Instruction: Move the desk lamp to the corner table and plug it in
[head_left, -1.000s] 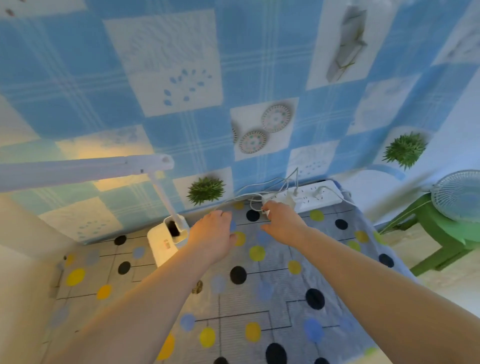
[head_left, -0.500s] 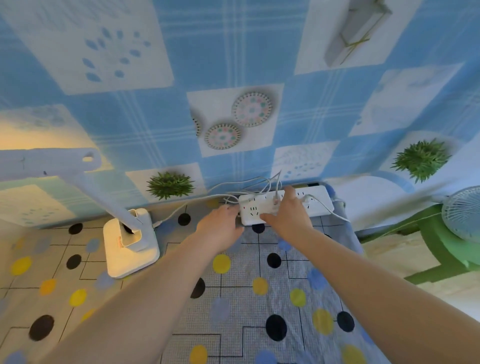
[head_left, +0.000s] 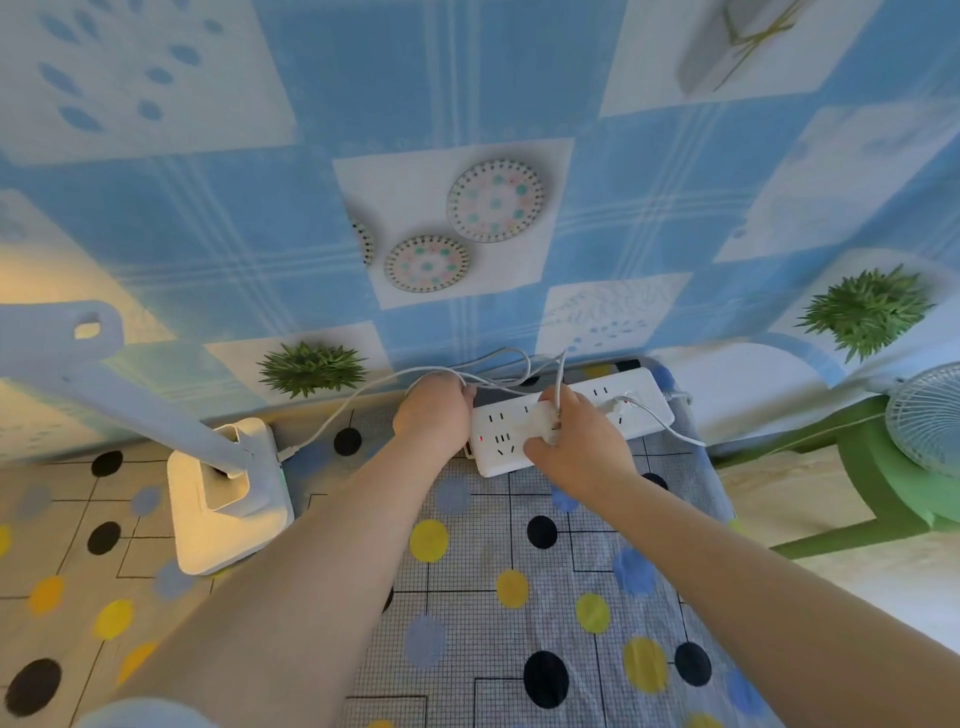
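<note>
The white desk lamp (head_left: 228, 493) stands lit on the dotted tablecloth (head_left: 467, 597) at the left, its arm reaching up and left. Its white cable (head_left: 332, 415) runs from the base to the right along the wall. A white power strip (head_left: 571, 415) lies at the back of the table, a small red light showing on it. My left hand (head_left: 434, 410) is closed on the strip's left end and the cable there. My right hand (head_left: 576, 441) presses the lamp's white plug onto the strip's sockets. Another white plug sits in the strip's right part.
Blue patterned wall covering (head_left: 467, 182) rises straight behind the table. A green plastic stool (head_left: 852, 467) with a small white fan (head_left: 930, 415) on it stands to the right, past the table's right edge. Loose white cables loop above the strip.
The view has closed in on the power strip. My left hand moved up to the strip's left end, and my right hand slid down over the sockets with the plug.
</note>
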